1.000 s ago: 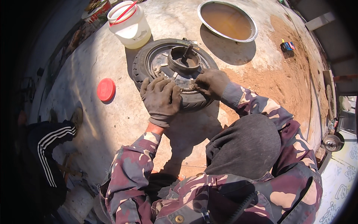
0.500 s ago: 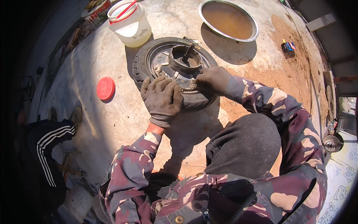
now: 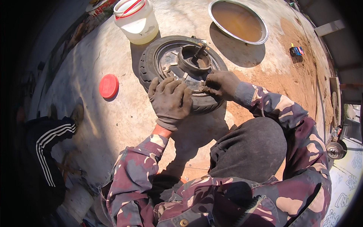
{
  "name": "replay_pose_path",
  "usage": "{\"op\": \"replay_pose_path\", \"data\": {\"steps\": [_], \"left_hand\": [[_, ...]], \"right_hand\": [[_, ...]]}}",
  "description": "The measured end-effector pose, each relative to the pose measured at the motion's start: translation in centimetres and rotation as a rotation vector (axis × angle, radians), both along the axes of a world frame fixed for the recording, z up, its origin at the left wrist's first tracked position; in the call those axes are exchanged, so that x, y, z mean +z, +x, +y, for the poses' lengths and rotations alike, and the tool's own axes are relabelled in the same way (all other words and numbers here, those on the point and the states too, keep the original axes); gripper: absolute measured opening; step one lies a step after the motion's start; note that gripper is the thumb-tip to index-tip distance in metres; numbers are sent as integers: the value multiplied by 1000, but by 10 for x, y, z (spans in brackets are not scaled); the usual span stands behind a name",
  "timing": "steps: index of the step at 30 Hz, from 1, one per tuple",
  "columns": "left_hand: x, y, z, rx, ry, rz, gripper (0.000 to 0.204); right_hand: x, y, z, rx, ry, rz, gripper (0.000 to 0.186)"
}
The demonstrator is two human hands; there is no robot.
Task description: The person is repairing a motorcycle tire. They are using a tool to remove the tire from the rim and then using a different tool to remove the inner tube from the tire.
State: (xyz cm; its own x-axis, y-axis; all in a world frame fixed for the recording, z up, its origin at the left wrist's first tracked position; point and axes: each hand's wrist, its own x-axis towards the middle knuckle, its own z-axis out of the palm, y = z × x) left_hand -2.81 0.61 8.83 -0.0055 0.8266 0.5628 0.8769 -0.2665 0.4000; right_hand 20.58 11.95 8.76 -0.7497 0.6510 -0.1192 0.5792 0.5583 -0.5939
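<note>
Here, small wheel (image 3: 181,72) lies flat on the concrete floor (image 3: 94,125), near a white jug (image 3: 137,20) | left hand (image 3: 171,100), gloved, fingers spread flat on the tyre's near side | right hand (image 3: 221,85), gloved, fingers curled together at the rim edge; what they pinch is hidden | red lid (image 3: 109,86) lies left, metal basin (image 3: 238,20) beyond.

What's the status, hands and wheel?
Left hand gloved, flat on the tyre's near edge. Right hand gloved, closed at the rim. Small wheel flat on the ground. Red lid and plastic jug apart, nothing blocking.
</note>
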Motion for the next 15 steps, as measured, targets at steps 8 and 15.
{"op": "replay_pose_path", "data": {"steps": [8,15], "left_hand": [[-1,2,-4,14,-31,-17,14],[6,-2,-7,20,-58,-45,21]], "right_hand": [[18,-27,-19,-244,-105,-323,34],[20,-31,-13,-237,-174,-297,31]]}}
